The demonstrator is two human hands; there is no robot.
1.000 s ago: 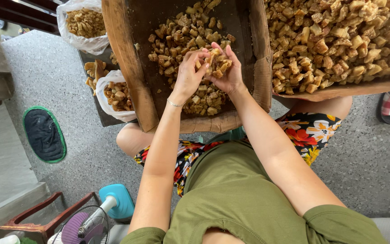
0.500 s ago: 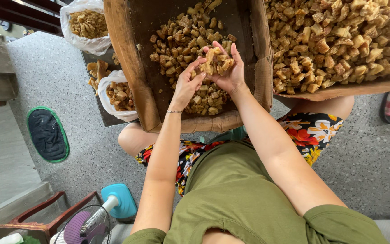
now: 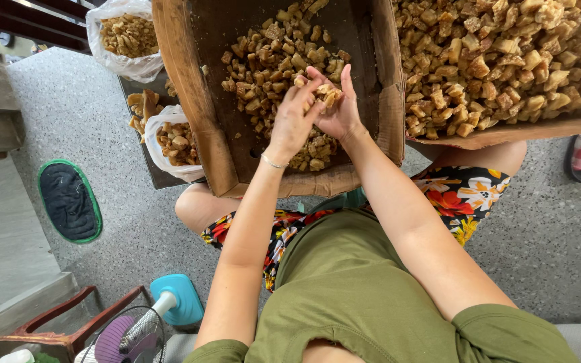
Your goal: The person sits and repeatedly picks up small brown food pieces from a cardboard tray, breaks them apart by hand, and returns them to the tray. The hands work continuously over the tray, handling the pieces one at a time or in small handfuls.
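Head view — left hand (image 3: 295, 117) and right hand (image 3: 339, 111) cupped together, clutching brown chunks (image 3: 324, 94) between their palms.

Both hands, left hand (image 3: 294, 121) and right hand (image 3: 339, 111), are working inside the box (image 3: 189, 101), fingers (image 3: 317, 84) cupping a clump of pieces (image 3: 323, 95). Beyond the fingertips a bare dark strip of box floor is lying open. Left of the fingers the pile (image 3: 270, 57) is crowding in; the box wall (image 3: 390, 87) is standing close on the right, the heaped tray (image 3: 506, 60) just past it.
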